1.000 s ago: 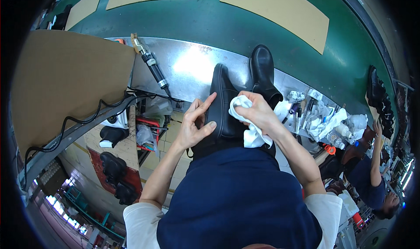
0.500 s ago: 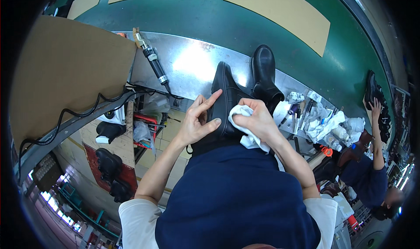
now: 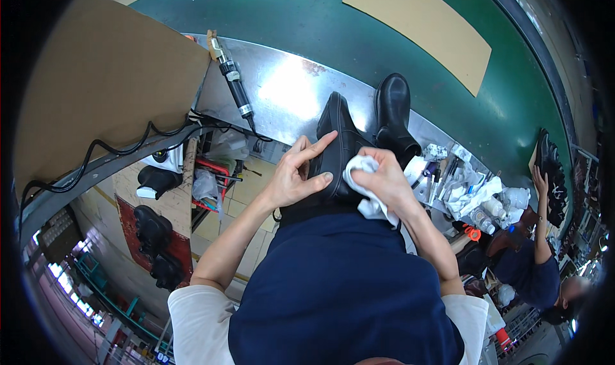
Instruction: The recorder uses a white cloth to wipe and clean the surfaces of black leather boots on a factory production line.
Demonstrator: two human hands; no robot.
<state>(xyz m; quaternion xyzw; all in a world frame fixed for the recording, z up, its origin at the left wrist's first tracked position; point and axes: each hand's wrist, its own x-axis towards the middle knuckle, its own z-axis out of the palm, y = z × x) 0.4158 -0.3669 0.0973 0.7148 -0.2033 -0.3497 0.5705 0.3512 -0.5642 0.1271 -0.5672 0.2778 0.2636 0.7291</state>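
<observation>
Head view: wiping step in hand. Left hand (image 3: 296, 176) steadies the black leather ankle boot (image 3: 334, 148) lying at picture centre on the shiny steel bench (image 3: 288, 92), fingers spread flat, index extended. Right hand (image 3: 383, 180) is closed round a crumpled white cloth (image 3: 366, 189), pressed to the boot's side. Next move likely calls for turning the boot. Second black boot (image 3: 392, 112) stands close at 1 o'clock, crowding it; black power screwdriver (image 3: 234, 83) lies at 11 o'clock.
</observation>
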